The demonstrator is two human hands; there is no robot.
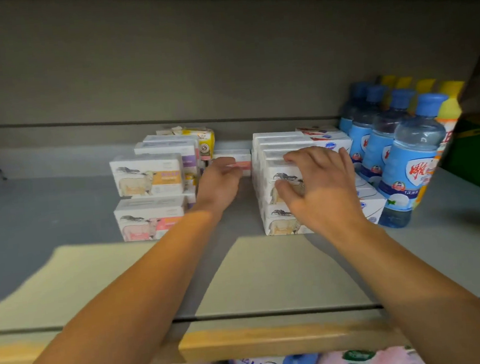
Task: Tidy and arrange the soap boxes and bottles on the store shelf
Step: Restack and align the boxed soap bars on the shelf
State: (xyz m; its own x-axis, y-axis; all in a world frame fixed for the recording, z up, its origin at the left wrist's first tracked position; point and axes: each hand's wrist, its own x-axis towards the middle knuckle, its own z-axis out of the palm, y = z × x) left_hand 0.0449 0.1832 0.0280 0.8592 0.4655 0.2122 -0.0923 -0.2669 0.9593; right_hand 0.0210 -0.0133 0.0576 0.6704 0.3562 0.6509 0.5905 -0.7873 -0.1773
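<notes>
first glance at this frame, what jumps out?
Two bare arms reach into the grey shelf: the left hand grips a small pink-striped box in the gap between the stacks, and the right hand rests spread on the right stack of sheep soap boxes. A row of blue-capped bottles stands at the right.

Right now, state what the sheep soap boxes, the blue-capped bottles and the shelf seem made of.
Sheep soap boxes: likely printed cardboard, with sharp folded edges and a slight sheen.
Blue-capped bottles: clear plastic, see-through shoulders, glossy labels.
Shelf: probably painted metal, flat matte grey.
</notes>
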